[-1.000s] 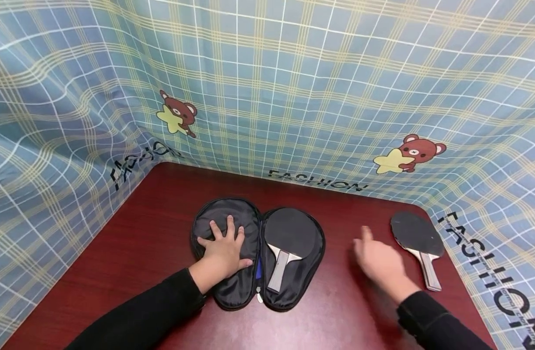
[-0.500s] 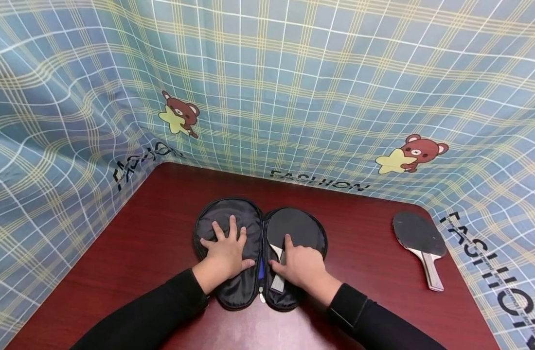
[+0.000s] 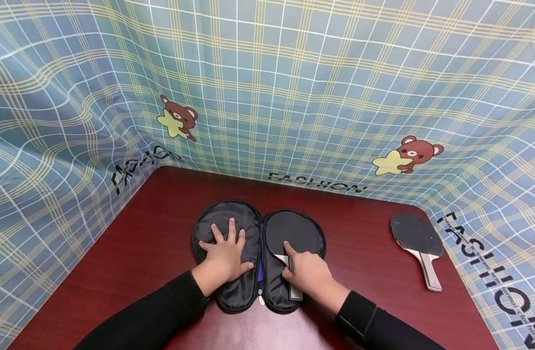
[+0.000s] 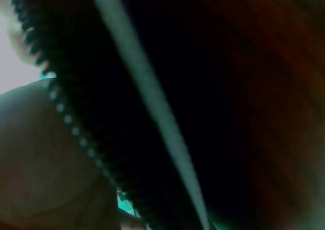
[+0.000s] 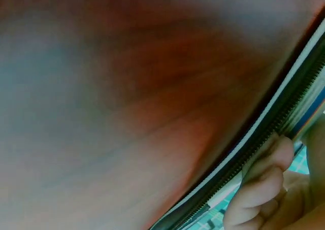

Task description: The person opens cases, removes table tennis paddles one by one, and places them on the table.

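A black zippered paddle case (image 3: 234,299) lies unfolded on the table, its two halves side by side. My left hand (image 3: 221,260) rests on the left half with fingers spread. In the right half sits a black table tennis paddle (image 3: 291,228), handle toward me. My right hand (image 3: 311,274) holds this paddle near the top of its handle, index finger extended onto the blade and thumb at the handle's left side. The right wrist view shows curled fingers (image 5: 261,189) beside the case's zipper edge. Only a dark, close zipper edge (image 4: 76,133) shows clearly in the left wrist view.
A second black paddle (image 3: 416,236) lies at the table's right side, handle toward me. The dark red table (image 3: 359,221) is bordered at the back and sides by a blue plaid cloth (image 3: 285,97). A zipper pull (image 3: 261,297) hangs at the case's near fold.
My right hand has come left from the table's right side to the paddle in the case. That paddle's handle has swung right. The left hand stays in place.
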`<state>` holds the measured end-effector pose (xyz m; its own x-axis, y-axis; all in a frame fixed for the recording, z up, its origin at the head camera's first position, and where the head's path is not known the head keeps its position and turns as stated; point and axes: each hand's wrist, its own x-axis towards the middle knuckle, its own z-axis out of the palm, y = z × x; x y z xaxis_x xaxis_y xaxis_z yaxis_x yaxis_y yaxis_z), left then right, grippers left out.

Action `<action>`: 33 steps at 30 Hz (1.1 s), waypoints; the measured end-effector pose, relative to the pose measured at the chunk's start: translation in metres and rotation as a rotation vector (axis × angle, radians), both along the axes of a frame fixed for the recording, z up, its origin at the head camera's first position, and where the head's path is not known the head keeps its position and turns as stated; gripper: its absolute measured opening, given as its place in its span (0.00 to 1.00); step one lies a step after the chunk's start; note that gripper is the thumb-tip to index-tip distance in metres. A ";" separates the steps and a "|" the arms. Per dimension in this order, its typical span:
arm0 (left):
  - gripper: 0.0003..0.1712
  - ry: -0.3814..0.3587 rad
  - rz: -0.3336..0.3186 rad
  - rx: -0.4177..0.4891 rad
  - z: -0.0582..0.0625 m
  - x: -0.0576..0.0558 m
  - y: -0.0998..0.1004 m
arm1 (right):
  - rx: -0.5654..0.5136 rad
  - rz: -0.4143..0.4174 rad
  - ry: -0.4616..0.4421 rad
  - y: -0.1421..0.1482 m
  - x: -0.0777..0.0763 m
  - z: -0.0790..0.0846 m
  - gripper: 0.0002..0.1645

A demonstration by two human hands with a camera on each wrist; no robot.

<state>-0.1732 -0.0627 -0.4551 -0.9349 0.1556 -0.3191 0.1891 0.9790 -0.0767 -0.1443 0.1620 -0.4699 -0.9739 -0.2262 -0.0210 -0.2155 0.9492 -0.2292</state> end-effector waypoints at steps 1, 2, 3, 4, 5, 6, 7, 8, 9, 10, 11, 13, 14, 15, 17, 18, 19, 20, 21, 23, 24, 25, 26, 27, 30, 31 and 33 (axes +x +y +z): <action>0.53 0.001 0.000 0.003 0.001 0.000 0.000 | -0.003 0.001 -0.001 0.000 0.000 0.000 0.46; 0.53 0.000 -0.001 0.004 0.001 0.000 0.001 | -0.005 0.005 0.004 0.001 0.000 0.000 0.46; 0.53 0.001 -0.002 0.003 0.002 0.000 0.001 | -0.005 0.012 0.009 0.001 0.000 0.001 0.46; 0.53 0.000 -0.002 0.001 0.002 0.000 0.001 | -0.010 0.019 0.014 0.002 0.000 0.000 0.46; 0.52 0.001 -0.004 0.000 0.002 0.001 0.001 | -0.012 0.028 0.021 0.003 0.001 0.000 0.46; 0.52 0.005 -0.007 -0.003 0.001 0.001 0.000 | -0.016 0.033 0.025 0.004 0.002 0.000 0.46; 0.53 0.008 -0.012 -0.007 0.001 0.001 0.001 | -0.022 0.033 0.032 0.006 0.002 0.001 0.45; 0.53 0.013 -0.017 -0.010 0.001 0.001 0.001 | -0.027 0.034 0.039 0.008 0.003 0.003 0.45; 0.53 0.016 -0.021 -0.012 0.000 0.001 0.001 | -0.031 0.033 0.046 0.010 0.003 0.005 0.43; 0.53 0.021 -0.024 -0.011 0.000 0.001 0.001 | -0.033 0.030 0.055 0.013 0.003 0.008 0.42; 0.53 0.027 -0.027 -0.011 0.000 0.001 0.001 | -0.030 0.029 0.069 0.016 0.003 0.011 0.40; 0.53 0.030 -0.030 -0.010 0.001 0.001 0.001 | -0.032 0.028 0.087 0.022 0.002 0.019 0.37; 0.53 0.032 -0.030 -0.007 0.001 0.001 0.001 | -0.027 0.028 0.109 0.025 0.001 0.022 0.36; 0.53 0.031 -0.030 -0.005 0.001 0.001 0.001 | -0.024 0.029 0.127 0.029 0.000 0.025 0.35; 0.53 0.023 -0.030 -0.007 0.001 0.001 -0.001 | -0.023 0.028 0.171 0.038 -0.003 0.031 0.35; 0.53 0.018 -0.029 -0.006 0.000 0.000 -0.002 | -0.028 0.026 0.185 0.042 -0.005 0.033 0.36; 0.53 0.017 -0.029 -0.003 0.000 0.000 -0.002 | -0.028 0.019 0.207 0.048 -0.007 0.035 0.36; 0.53 0.017 -0.029 -0.002 0.000 0.000 -0.002 | -0.026 0.010 0.231 0.054 -0.010 0.035 0.36; 0.53 0.018 -0.031 0.000 -0.001 0.000 -0.003 | -0.026 -0.001 0.241 0.061 -0.014 0.036 0.36; 0.53 0.014 -0.034 0.004 -0.002 0.002 -0.005 | -0.024 -0.030 0.234 0.076 -0.021 0.035 0.36; 0.53 0.014 -0.034 0.011 -0.003 0.003 -0.006 | -0.022 -0.046 0.214 0.084 -0.025 0.034 0.36; 0.53 0.014 -0.031 0.015 -0.004 0.004 -0.006 | -0.021 -0.065 0.189 0.093 -0.029 0.033 0.37; 0.53 0.011 -0.029 0.014 -0.006 0.005 -0.007 | -0.021 -0.083 0.160 0.102 -0.033 0.032 0.37; 0.53 0.010 -0.027 0.016 -0.007 0.006 -0.008 | -0.016 -0.100 0.137 0.112 -0.037 0.030 0.38; 0.54 0.021 -0.026 0.024 -0.007 0.006 -0.006 | 0.003 -0.145 0.113 0.142 -0.046 0.025 0.38; 0.54 0.026 -0.030 0.028 -0.007 0.004 -0.005 | 0.010 -0.160 0.113 0.152 -0.048 0.024 0.38; 0.54 0.040 -0.044 0.034 -0.004 0.002 -0.002 | 0.033 -0.184 0.115 0.169 -0.050 0.020 0.38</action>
<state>-0.1715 -0.0647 -0.4593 -0.9388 0.2067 -0.2757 0.2292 0.9720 -0.0517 -0.1939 0.3312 -0.4496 -0.9951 -0.0459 0.0878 -0.0613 0.9815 -0.1812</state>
